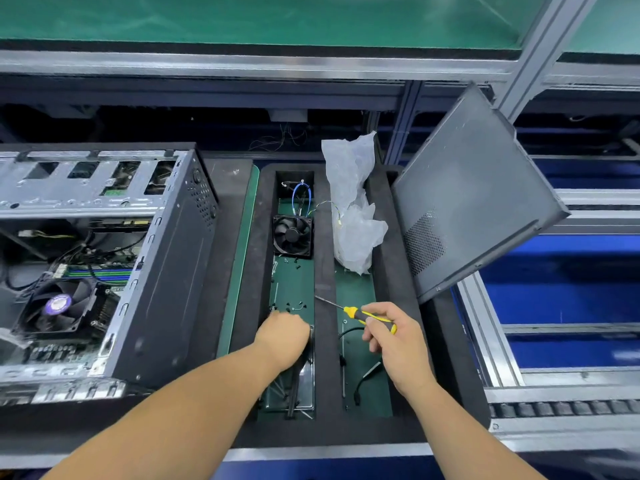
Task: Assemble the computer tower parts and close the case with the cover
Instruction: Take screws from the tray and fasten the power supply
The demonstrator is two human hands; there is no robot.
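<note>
My right hand (398, 337) grips the yellow screwdriver (360, 314) over the foam tray (325, 341). My left hand (282, 336) reaches down among small screws (294, 306); I cannot tell its grip. The open case (104, 265) lies left; the cover (478, 202) leans right.

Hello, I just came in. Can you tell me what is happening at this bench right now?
A person is assembling a computer tower, which lies open on the left. The right hand has a grip on a yellow screwdriver. The left hand reaches down into the left compartment of a black foam tray, among small screws; whether it holds one cannot be seen. A loose fan lies further back there. The side cover leans at the right, not yet fitted.
</note>
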